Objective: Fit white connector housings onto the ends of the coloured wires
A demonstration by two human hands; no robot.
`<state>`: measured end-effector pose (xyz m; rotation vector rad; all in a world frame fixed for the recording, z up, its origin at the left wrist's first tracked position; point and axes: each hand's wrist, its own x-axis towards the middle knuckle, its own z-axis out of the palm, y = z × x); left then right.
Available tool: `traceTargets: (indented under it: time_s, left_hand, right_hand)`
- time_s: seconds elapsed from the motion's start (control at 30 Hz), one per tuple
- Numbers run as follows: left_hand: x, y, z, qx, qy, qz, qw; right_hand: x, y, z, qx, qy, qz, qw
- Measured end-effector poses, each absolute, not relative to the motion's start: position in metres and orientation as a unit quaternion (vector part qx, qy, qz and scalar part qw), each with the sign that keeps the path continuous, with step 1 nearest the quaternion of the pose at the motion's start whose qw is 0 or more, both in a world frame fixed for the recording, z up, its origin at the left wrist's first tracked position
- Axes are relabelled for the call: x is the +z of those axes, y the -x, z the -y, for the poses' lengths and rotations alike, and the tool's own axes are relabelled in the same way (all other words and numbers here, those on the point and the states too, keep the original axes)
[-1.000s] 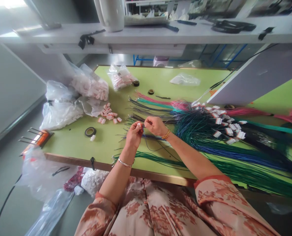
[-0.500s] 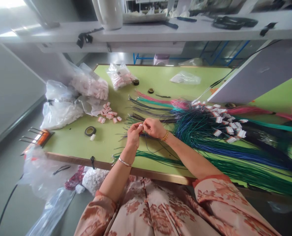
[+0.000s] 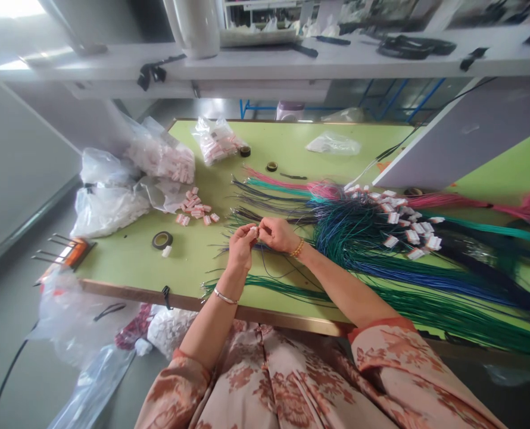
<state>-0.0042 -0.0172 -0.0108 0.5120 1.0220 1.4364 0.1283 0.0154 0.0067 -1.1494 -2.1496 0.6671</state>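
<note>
My left hand point(image 3: 242, 245) is closed on a small white connector housing point(image 3: 253, 230), held between thumb and fingertips. Right beside it, my right hand point(image 3: 277, 233) pinches at the connector's side; a thin dark wire point(image 3: 265, 262) hangs below this hand, and the wire end in the fingers is mostly hidden. Both hands are over the green table among spread wire ends. To their right lies a thick bundle of green and blue wires point(image 3: 336, 229), with several white and orange connectors point(image 3: 412, 236) attached at its far side.
Loose connectors point(image 3: 196, 208) lie left of the hands, near plastic bags of connectors point(image 3: 162, 158). Black tape rolls point(image 3: 162, 240) sit on the table point(image 3: 126, 262). An orange rack with metal prongs point(image 3: 75, 253) stands at the left edge. A white shelf point(image 3: 256, 68) crosses the back.
The hands stay together with nearly the same pinch on the connector. The whole view has shifted slightly, so the table's things sit a little further left.
</note>
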Motion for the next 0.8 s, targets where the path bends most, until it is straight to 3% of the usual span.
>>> traceTargets:
  time_s: [0.13,0.27,0.4,0.53,0.8]
  left_hand:
    - [-0.007,0.006,0.016,0.639,-0.204,-0.419,0.612]
    - [-0.007,0.008,0.015,0.639,-0.198,-0.413,0.618]
    - [-0.008,0.009,0.016,0.630,-0.198,-0.412,0.628]
    - [-0.007,0.008,0.017,0.634,-0.188,-0.421,0.620]
    - [-0.004,0.006,0.019,0.628,-0.187,-0.426,0.624]
  right_hand:
    - [0.018,-0.140,-0.037,0.320,0.410,0.788,0.329]
    - [0.029,-0.154,-0.096,0.248,0.490,0.756,0.358]
    - [0.026,-0.160,-0.154,0.130,0.638,0.720,0.240]
    - [0.009,-0.162,-0.180,0.105,0.678,0.713,0.142]
    - [-0.008,-0.167,-0.191,0.073,0.653,0.751,0.068]
